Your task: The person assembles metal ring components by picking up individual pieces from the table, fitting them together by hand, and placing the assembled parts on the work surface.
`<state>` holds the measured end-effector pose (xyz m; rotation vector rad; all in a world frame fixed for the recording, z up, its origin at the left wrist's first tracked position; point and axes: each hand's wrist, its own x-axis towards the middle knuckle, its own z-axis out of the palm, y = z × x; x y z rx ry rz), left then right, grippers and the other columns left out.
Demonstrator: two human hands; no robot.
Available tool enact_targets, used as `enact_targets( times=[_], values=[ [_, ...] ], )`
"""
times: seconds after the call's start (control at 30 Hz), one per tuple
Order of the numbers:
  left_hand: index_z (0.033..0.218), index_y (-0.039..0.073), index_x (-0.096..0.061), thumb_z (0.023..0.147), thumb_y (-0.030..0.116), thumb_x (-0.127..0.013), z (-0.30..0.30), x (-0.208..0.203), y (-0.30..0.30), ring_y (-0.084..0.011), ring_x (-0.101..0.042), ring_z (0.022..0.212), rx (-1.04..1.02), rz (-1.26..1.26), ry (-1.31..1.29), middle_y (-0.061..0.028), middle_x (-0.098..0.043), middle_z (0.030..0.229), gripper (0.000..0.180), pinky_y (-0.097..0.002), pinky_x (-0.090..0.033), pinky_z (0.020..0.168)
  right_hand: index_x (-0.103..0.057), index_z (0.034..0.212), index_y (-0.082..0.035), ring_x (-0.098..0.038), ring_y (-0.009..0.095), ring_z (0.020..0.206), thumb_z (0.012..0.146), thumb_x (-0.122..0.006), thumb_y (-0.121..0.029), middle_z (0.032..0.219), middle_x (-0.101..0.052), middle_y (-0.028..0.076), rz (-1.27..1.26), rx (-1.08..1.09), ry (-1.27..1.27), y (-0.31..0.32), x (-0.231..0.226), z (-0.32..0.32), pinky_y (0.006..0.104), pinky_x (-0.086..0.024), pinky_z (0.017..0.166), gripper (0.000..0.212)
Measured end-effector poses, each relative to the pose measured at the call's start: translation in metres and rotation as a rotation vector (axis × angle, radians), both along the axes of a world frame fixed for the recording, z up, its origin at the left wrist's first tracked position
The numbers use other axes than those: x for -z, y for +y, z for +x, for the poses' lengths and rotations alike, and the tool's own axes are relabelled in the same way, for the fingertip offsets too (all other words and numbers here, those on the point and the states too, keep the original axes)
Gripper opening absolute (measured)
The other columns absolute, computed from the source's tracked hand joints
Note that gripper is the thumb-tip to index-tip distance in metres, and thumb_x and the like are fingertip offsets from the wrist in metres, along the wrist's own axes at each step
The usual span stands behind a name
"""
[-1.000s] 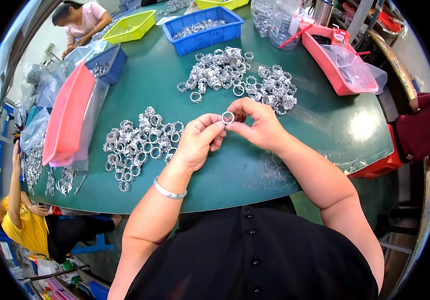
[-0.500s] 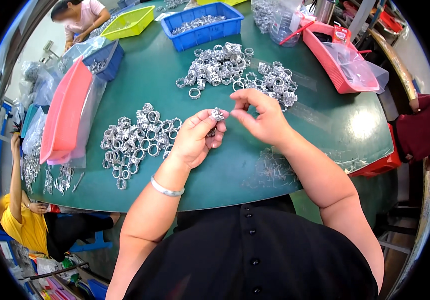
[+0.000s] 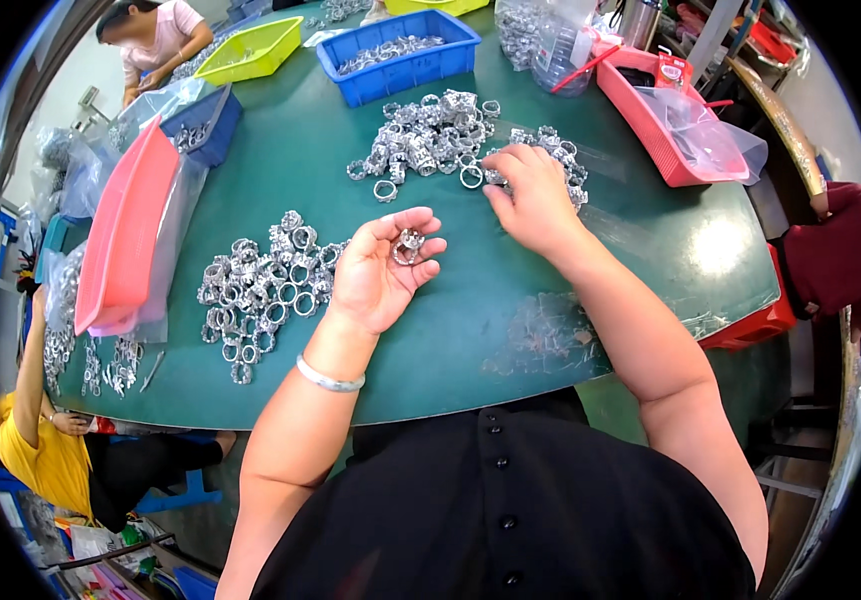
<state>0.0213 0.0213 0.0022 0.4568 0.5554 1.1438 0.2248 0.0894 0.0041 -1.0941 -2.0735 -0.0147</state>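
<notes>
My left hand (image 3: pixel 375 275) is turned palm up, its fingers loosely curled around a silver-coloured ring (image 3: pixel 408 246) that rests against them. A second ring may lie with it; I cannot tell. My right hand (image 3: pixel 535 200) reaches over the near edge of the right ring pile (image 3: pixel 572 178), thumb and forefinger apart, with nothing visible between them. Its fingers hide part of that pile. Just beyond its fingertips lies a single ring (image 3: pixel 471 176), beside the larger far pile of rings (image 3: pixel 425 135). Another ring heap (image 3: pixel 265 290) spreads left of my left hand.
Blue bin (image 3: pixel 400 75) with metal pieces stands at the back. Pink baskets flank the table: one (image 3: pixel 130 230) tilted at left, one (image 3: pixel 670 135) at right with plastic bags. A clear jar (image 3: pixel 562 65) stands behind. Co-workers sit at far left (image 3: pixel 155 50) and left (image 3: pixel 45 445).
My right hand has moved right and away from my left hand to the right pile. My left hand has loosened from a pinch into an upturned, cupped palm.
</notes>
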Motion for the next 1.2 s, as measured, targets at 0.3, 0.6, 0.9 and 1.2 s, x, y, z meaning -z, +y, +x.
enact_targets(
  times=[0.3,0.6,0.9,1.2],
  values=[
    [0.098,0.002,-0.057,0.086,0.023,-0.049,-0.001,0.003,-0.002,-0.0194,-0.059,0.077,-0.031,-0.007,0.134,-0.0038,-0.058,0.077,0.025,-0.029,-0.049,0.063,-0.063,0.086,-0.008,-0.047,0.025,0.097,0.065,-0.068,-0.021,0.097,-0.054,0.007,0.007,0.13,-0.52,0.018,-0.007,-0.019,0.042,-0.034,0.083,0.026],
    [0.097,0.007,-0.056,0.085,0.022,-0.056,0.011,-0.003,-0.007,-0.0098,-0.052,0.061,-0.129,-0.006,0.485,0.0003,-0.054,0.072,0.019,-0.0206,-0.039,0.049,-0.058,0.094,-0.002,-0.058,0.022,0.076,0.071,-0.066,-0.014,0.087,-0.058,0.012,-0.393,-0.489,0.131,-0.014,-0.012,-0.03,0.0313,-0.046,0.068,0.028],
    [0.093,0.004,-0.057,0.088,0.019,-0.05,0.013,0.003,-0.005,-0.0063,-0.049,0.056,-0.09,0.053,0.555,-0.0004,-0.057,0.075,0.017,-0.0175,-0.036,0.046,-0.057,0.093,-0.001,-0.054,0.013,0.07,0.068,-0.07,-0.005,0.08,-0.053,0.006,-0.618,-0.509,0.323,-0.026,-0.006,-0.022,0.0256,-0.045,0.062,0.028],
    [0.099,0.007,-0.06,0.091,0.015,-0.042,0.015,0.0,-0.006,-0.0048,-0.046,0.06,-0.114,0.108,0.679,0.0019,-0.056,0.075,0.021,-0.0173,-0.038,0.052,-0.056,0.087,-0.003,-0.055,0.017,0.067,0.068,-0.068,-0.006,0.078,-0.052,0.008,-0.353,-0.483,0.12,-0.032,-0.015,-0.02,0.0276,-0.045,0.058,0.023]
  ],
)
